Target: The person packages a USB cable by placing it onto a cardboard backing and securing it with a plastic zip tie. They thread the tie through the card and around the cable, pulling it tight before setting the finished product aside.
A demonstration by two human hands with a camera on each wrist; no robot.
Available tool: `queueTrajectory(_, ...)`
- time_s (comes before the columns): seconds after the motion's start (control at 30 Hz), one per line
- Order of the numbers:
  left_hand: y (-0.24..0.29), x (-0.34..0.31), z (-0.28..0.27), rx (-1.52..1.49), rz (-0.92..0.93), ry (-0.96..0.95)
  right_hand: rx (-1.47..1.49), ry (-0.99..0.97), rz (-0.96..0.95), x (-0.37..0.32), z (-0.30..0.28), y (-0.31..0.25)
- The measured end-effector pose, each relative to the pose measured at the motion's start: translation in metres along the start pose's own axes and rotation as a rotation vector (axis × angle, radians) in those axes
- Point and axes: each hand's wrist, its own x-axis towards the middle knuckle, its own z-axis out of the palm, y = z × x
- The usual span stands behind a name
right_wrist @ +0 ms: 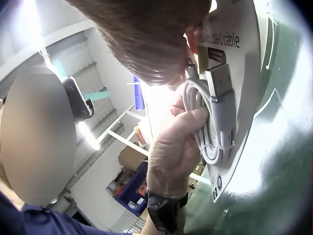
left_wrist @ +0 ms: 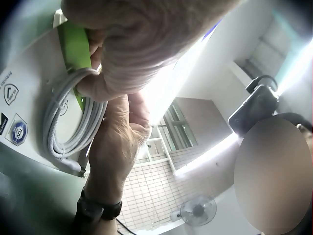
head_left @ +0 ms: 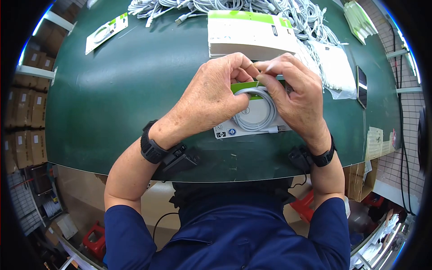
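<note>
A coiled light-grey USB cable (head_left: pixel 273 112) lies against a white and green printed packaging card (head_left: pixel 246 133). My left hand (head_left: pixel 209 90) holds the coil to the card, its thumb pressing through the loop, as the left wrist view also shows. At the card's green top, my right hand (head_left: pixel 297 87) pinches with curled thumb and forefinger where the cable's upper end runs up. A whitish blur shows by those fingertips; I cannot tell what it is. The silver USB plug (right_wrist: pixel 221 78) hangs at the coil's side, facing the right wrist camera.
Behind the hands stands a stack of similar cards (head_left: pixel 252 33). A heap of loose grey cables (head_left: pixel 310 22) spreads along the far edge. One card with a cable (head_left: pixel 107 33) lies far left. A white plastic bag (head_left: pixel 337 67) and a phone (head_left: pixel 361 87) are at the right.
</note>
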Motion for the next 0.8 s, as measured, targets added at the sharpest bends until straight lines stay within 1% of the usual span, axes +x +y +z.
queueTrajectory(0.07, 0.009, -0.001, -0.004, 0.043, -0.007, -0.008, -0.040, 0.030, -0.084, 0.003, -0.003, -0.003)
queueTrajectory(0.17, 0.016, -0.001, -0.009, 0.071, 0.075, 0.015, -0.097, 0.067, -0.233, 0.008, -0.010, -0.008)
queueTrajectory(0.27, 0.024, -0.002, -0.014, 0.032, 0.032, 0.030, -0.027, 0.069, -0.215, 0.005, -0.013, -0.018)
queueTrajectory(0.3, 0.024, -0.001, -0.015, 0.031, 0.034, 0.031, 0.034, 0.054, -0.218, 0.004, -0.014, -0.020)
queueTrajectory(0.4, 0.019, -0.001, -0.016, 0.024, 0.034, 0.033, 0.065, 0.011, -0.255, 0.004, -0.014, -0.021)
queueTrajectory(0.43, 0.018, -0.001, -0.016, 0.021, 0.032, 0.033, 0.070, -0.036, -0.222, 0.004, -0.018, -0.022)
queueTrajectory(0.53, 0.016, -0.001, -0.017, 0.007, 0.035, 0.033, 0.201, -0.199, -0.045, 0.002, -0.023, -0.026)
queueTrajectory(0.63, 0.019, 0.000, -0.020, -0.028, -0.003, 0.015, 0.263, -0.275, 0.042, 0.003, -0.027, -0.029)
queueTrajectory(0.67, 0.020, 0.000, -0.021, -0.042, -0.024, 0.007, 0.259, -0.286, 0.045, 0.004, -0.028, -0.029)
queueTrajectory(0.8, 0.014, 0.001, -0.020, -0.068, 0.035, 0.030, 0.249, -0.318, 0.061, 0.004, -0.032, -0.031)
